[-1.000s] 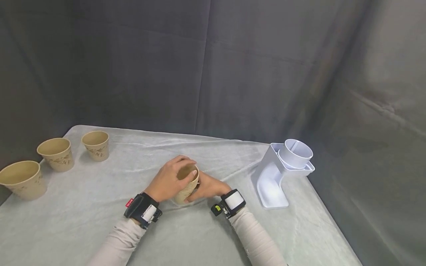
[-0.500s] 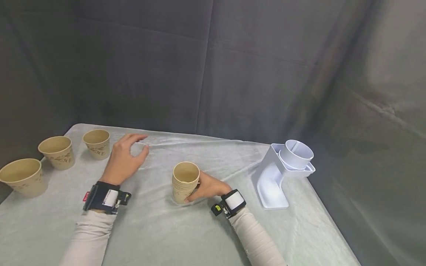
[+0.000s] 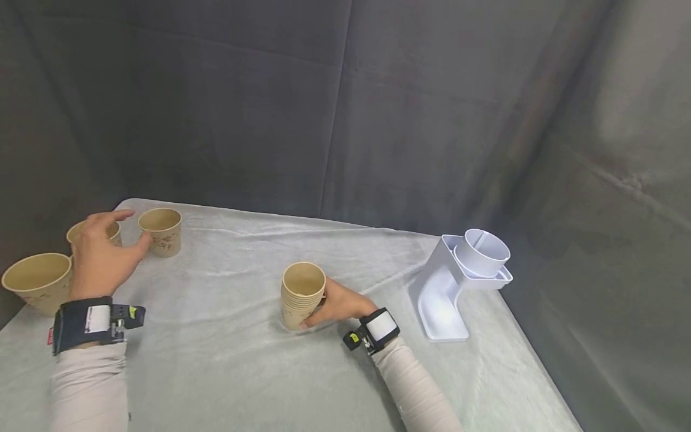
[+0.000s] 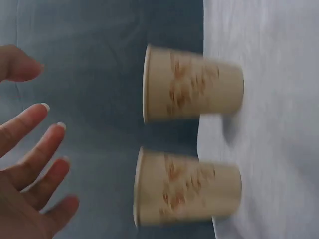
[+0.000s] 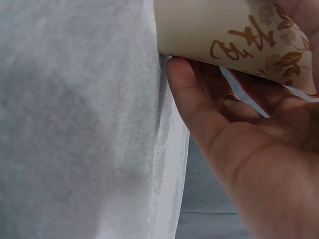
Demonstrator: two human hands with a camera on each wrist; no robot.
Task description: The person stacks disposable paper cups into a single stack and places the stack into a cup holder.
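On the pale cloth-covered table [image 3: 227, 372], the right hand [image 3: 342, 300] curls its fingers around an upright stack of beige paper cups [image 3: 302, 294]. The left hand [image 3: 102, 258], closer to the three single beige printed cups [image 3: 165, 238] standing mouth-up at left, hangs above rim height, fingers bent, parted, empty; the half-hidden middle cup [image 3: 115, 234] lies just beyond.

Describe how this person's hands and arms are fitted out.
The left hand and right hand are bare, without gloves. Pale, beige-grey long sleeves cover the forearms. Each wrist wears a black strap with a white rectangular patch and a small black module marked yellow-green. A red tag shows on the left strap. No cables are visible.
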